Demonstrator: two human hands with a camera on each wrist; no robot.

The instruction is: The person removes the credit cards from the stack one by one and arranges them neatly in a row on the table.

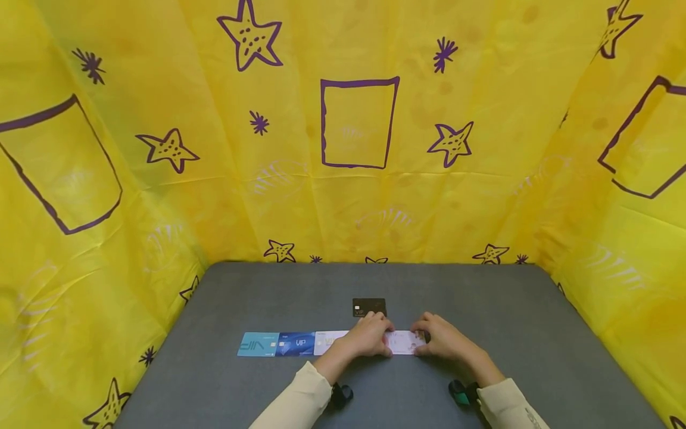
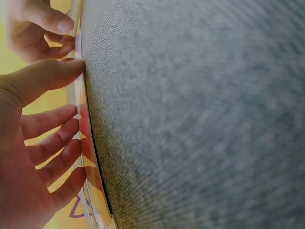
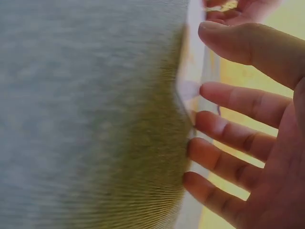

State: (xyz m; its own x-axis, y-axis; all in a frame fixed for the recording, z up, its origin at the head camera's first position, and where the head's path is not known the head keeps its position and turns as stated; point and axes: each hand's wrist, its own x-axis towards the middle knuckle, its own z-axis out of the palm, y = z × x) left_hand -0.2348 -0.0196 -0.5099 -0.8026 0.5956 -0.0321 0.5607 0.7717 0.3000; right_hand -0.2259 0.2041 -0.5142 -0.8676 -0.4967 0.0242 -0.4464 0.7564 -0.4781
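Note:
Along the grey table lies a row of cards: a teal card [image 1: 257, 344], a blue VIP card [image 1: 301, 344], a white card [image 1: 324, 342] with gold lettering and a pale pink card [image 1: 401, 343] at the right end. My left hand [image 1: 367, 336] rests over the row, partly hiding the white card, its thumb and fingertips at the pink card's left end. At that card's right end, the thumb and fingers of my right hand [image 1: 440, 337] touch it, loosely spread. Beyond my left fingers lies a black VIP card [image 1: 368, 306]. Fingertips touch the card edges in both wrist views.
The grey table [image 1: 214, 393] stretches around the cards. Yellow cloth [image 1: 354, 208] with purple stars and shapes hangs behind it and on both sides. Dark straps [image 1: 341, 395] circle my wrists below cream sleeves.

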